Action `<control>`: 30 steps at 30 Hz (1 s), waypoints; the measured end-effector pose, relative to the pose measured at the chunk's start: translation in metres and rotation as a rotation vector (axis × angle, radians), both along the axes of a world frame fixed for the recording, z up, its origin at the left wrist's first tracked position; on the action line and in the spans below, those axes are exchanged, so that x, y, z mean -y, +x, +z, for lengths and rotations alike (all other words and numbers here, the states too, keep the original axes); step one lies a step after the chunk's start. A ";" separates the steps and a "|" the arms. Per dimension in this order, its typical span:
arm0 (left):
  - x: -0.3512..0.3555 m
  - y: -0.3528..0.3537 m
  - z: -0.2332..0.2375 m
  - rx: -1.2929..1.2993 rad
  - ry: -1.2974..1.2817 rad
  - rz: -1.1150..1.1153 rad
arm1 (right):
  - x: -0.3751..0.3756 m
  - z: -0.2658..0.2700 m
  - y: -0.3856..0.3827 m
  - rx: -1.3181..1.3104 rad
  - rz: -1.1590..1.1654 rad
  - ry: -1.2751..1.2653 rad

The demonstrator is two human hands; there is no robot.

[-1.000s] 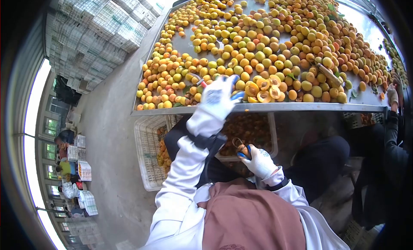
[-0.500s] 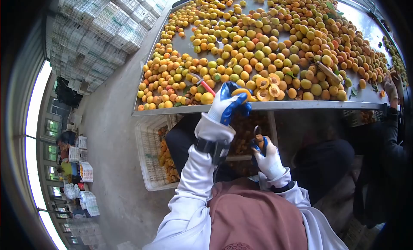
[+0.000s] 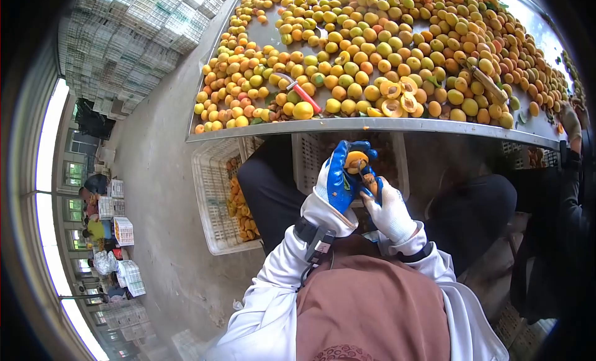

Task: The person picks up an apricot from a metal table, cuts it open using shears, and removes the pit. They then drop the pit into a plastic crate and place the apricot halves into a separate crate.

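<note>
My left hand (image 3: 338, 182), in a blue-coated white glove, is closed around an apricot (image 3: 356, 161) whose orange flesh shows. My right hand (image 3: 391, 213), gloved alike, grips a small knife by its brown handle (image 3: 370, 182). The knife meets the apricot, and its blade is mostly hidden there. Both hands are together in front of the table edge, over my lap. Cut apricot halves (image 3: 392, 107) lie cut side up near the table's edge. To their left, a red-handled curved knife (image 3: 305, 96) rests on whole apricots (image 3: 347, 81).
The metal table's raised rim (image 3: 347, 125) runs across in front of me. Beneath it stands a white crate (image 3: 211, 227) with apricot pieces. A wooden-handled tool (image 3: 489, 86) lies among the fruit. At far right is another person's hand (image 3: 569, 120). Stacked crates (image 3: 130, 44) stand at left.
My left hand has come down from the table edge with an apricot and met my right hand. The knife in my right hand now touches that apricot. The view has shifted slightly.
</note>
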State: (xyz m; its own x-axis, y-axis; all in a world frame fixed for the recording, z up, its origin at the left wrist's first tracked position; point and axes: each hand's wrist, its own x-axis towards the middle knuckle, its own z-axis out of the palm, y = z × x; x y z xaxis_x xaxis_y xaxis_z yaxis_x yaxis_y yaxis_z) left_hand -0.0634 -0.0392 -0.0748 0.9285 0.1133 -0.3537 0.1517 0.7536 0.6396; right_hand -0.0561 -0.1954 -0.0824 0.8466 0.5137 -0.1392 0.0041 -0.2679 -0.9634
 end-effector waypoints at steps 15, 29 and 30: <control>0.031 0.001 0.007 -0.279 0.056 0.288 | 0.000 -0.005 -0.004 0.008 0.106 0.011; 0.019 -0.005 0.010 -0.236 0.084 0.188 | 0.002 -0.018 -0.011 -0.192 0.205 0.171; 0.020 -0.006 0.014 -0.259 0.059 0.190 | 0.001 -0.014 -0.011 -0.187 0.204 0.170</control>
State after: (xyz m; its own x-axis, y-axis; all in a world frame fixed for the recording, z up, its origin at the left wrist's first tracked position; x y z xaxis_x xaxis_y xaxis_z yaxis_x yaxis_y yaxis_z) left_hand -0.0691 -0.0596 -0.0606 0.7685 0.3030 -0.5635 0.1756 0.7470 0.6412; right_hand -0.0675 -0.1966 -0.0965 0.6915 0.6996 -0.1802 -0.1399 -0.1150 -0.9835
